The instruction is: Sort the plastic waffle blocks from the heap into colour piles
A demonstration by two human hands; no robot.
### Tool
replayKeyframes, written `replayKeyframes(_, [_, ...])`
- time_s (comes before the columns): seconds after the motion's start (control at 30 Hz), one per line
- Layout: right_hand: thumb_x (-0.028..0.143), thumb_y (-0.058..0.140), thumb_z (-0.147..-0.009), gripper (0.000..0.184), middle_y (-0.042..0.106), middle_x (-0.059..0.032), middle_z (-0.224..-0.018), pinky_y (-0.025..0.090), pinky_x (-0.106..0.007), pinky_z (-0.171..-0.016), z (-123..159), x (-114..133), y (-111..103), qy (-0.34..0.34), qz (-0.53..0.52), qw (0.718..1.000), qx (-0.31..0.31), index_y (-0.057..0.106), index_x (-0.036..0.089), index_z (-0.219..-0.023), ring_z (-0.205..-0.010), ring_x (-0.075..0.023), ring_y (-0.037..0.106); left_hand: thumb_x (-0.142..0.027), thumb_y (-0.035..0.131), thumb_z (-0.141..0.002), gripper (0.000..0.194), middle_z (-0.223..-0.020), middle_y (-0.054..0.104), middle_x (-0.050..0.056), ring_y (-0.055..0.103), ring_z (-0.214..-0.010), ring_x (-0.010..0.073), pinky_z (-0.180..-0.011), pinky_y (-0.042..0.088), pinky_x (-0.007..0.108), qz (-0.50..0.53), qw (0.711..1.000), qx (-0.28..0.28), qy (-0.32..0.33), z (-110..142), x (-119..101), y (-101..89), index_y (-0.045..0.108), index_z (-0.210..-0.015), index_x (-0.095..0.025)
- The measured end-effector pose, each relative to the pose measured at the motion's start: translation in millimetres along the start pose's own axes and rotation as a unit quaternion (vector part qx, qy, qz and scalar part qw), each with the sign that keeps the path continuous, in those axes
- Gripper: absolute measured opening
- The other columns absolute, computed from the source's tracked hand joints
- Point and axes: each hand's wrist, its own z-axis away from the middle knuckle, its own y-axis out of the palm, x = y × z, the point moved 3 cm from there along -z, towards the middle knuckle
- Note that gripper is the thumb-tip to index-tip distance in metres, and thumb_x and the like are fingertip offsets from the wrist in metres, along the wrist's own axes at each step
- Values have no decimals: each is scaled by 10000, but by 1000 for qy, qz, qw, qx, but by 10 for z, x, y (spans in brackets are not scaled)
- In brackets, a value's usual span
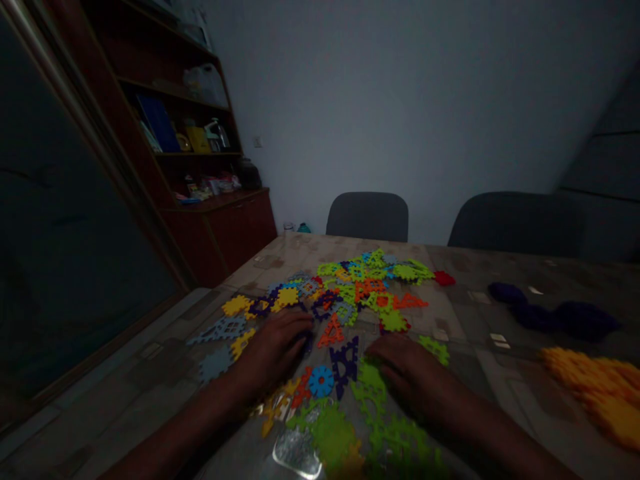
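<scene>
- The left hand (273, 350) lies palm down just below the centre of the frame, fingers curled over a dark plastic piece (306, 345); the fingers hide most of it, so I cannot tell whether it is gripped.
- The right hand (400, 367) rests palm down and relaxed at the lower centre, holding nothing visible, just beside a dark purple lattice piece (345, 365) and a green lattice strip (370, 393).
- Between the hands lie a blue gear-shaped piece (321, 381) and an orange triangular piece (331, 331).
- Above the hands, a colourful cluster of plastic pieces (370, 283) overlaps, and many appear linked, though the joins are too small to confirm.
- Many other pieces lie apart, including a grey-blue one (215, 365) at the left and a red one (444, 277) beyond the cluster's right edge.
- At the right of the patterned desk (150, 373) lie a blurred dark purple mass (550, 313) and a blurred yellow mass (595, 393).
- At the upper left stands a wooden shelf unit (215, 227); two dark chairs (367, 217) (515, 227) stand beyond the desk.
</scene>
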Motion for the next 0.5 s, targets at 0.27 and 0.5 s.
replayKeyframes(0.27, [82, 530, -891, 232, 674, -85, -1058, 404, -348, -880, -431, 39, 246, -15, 100, 992, 76, 663, 185, -1050, -994, -232, 581, -193, 584, -921, 395, -1301, 572, 34, 489, -1243, 229, -1116, 359, 382, 76, 985, 133, 77, 25, -480, 236, 525, -1303, -279])
replayKeyframes(0.5, [168, 710, -775, 153, 665, -93, -1007, 383, -345, -814, -486, -94, 207, 41, 114, 987, 104, 682, 172, -925, -950, -250, 574, -121, 661, -879, 221, -1017, 615, 31, 583, -979, 221, -841, 444, 310, 49, 992, 119, -8, 67, -380, 265, 610, -1070, -220])
